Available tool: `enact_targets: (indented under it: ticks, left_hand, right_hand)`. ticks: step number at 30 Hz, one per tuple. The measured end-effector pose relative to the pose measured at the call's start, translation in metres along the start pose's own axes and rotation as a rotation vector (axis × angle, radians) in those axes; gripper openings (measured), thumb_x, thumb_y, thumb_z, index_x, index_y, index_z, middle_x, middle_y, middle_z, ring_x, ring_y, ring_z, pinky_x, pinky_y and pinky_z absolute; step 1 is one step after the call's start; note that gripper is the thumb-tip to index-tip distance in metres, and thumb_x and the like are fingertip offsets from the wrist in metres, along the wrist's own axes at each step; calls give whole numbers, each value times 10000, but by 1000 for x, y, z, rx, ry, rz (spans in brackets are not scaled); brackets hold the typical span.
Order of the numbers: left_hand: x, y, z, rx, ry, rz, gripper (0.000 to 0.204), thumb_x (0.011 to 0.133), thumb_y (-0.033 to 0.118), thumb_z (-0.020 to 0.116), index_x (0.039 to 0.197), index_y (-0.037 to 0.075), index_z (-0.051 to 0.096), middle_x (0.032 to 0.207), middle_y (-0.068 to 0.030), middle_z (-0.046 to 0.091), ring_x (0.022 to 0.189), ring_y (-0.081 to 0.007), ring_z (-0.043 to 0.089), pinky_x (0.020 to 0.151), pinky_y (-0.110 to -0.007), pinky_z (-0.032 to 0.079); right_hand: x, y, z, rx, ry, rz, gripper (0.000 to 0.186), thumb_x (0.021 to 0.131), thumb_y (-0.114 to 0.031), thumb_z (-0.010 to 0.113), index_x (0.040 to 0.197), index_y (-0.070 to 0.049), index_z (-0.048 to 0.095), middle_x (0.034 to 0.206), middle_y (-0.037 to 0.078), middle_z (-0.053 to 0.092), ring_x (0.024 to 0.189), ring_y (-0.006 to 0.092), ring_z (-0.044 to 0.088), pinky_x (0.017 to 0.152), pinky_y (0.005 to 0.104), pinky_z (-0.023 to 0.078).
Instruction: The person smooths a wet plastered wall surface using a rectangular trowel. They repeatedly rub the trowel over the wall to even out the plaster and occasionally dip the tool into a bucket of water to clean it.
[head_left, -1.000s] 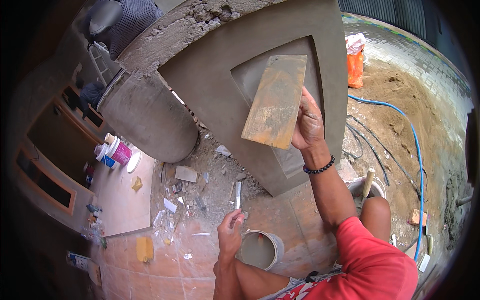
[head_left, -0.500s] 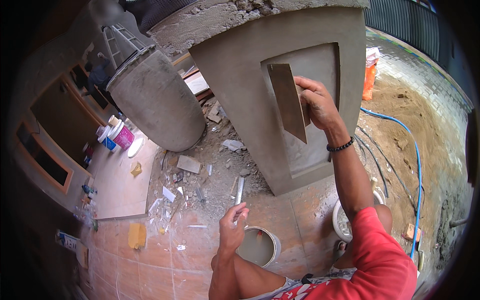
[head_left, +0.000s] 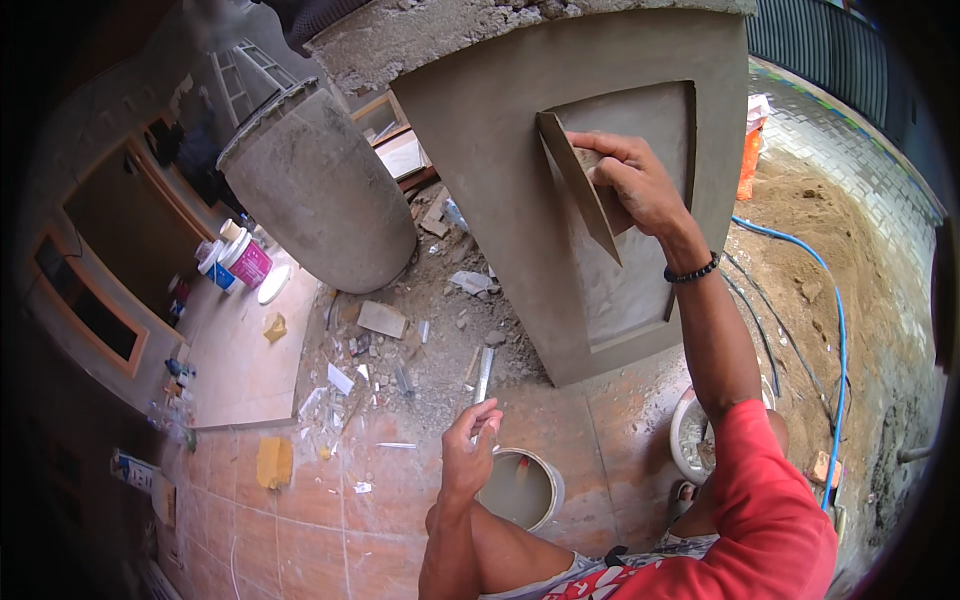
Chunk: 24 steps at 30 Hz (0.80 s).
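In my right hand [head_left: 640, 185] is a flat plastering float [head_left: 585, 190], gripped by its handle. Seen nearly edge-on, it is tilted against the left border of a recessed panel [head_left: 640, 120] in a grey plastered pillar [head_left: 480, 150]; I cannot tell how much of its face touches. My left hand [head_left: 468, 450], over my bent left knee, has its fingers curled and pinched round a thin silver metal strip [head_left: 484, 374] that points up and away. Just right of that hand stands a round bucket [head_left: 553, 480] of greyish water, with something reddish in it.
Rubble and broken tile pieces [head_left: 382, 320] lie left of the pillar, beside a large grey cement cylinder [head_left: 315, 190]. Paint buckets [head_left: 245, 262] stand farther left. To the right are a pale bucket [head_left: 688, 440], a blue hose [head_left: 835, 320] and a sand heap [head_left: 810, 220].
My right hand has turned the float more edge-on and shifted it slightly up along the panel's left border. My left hand keeps its pose; the whole view has shifted slightly.
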<state>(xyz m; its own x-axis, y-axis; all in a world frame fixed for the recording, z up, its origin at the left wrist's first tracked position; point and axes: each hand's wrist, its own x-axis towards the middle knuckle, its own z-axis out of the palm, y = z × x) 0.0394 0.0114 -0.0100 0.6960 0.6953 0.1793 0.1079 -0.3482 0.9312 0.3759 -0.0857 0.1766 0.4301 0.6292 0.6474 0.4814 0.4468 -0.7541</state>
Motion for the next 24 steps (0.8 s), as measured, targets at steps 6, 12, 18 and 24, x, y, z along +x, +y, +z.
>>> enact_targets:
  ticks: [6,12,18,24]
  left_hand:
    - [0,5,2,30,-27,-15,285,962,93,599,1210,-48,602,1010,-112,683,949,-164,644,874,-295,495]
    - [-1,3,0,20,-19,-6,286,962,94,601,1213,-43,602,1014,-109,683,955,-161,640,879,-292,491]
    - [-1,1,0,6,-14,12,302,936,72,601,1221,-26,616,1034,-133,699,952,-177,658,869,-310,506]
    - [-2,1,-4,-17,3,5,301,933,68,604,1220,-25,618,1034,-140,700,960,-178,661,868,-307,508]
  right_hand:
    - [-1,-7,2,-156,-15,-28,498,767,-97,457,1211,16,650,1023,126,672,914,163,603,857,291,478]
    - [-23,2,-14,-130,-77,133,497,765,-78,469,1219,21,646,1101,116,659,973,156,600,879,287,477]
    - [-29,23,-20,341,1,93,486,806,-11,486,1274,58,597,1151,70,629,1004,118,593,879,246,479]
    - [-27,-6,0,-315,57,-224,514,789,-64,555,1299,-15,603,1006,71,617,917,137,588,839,303,483]
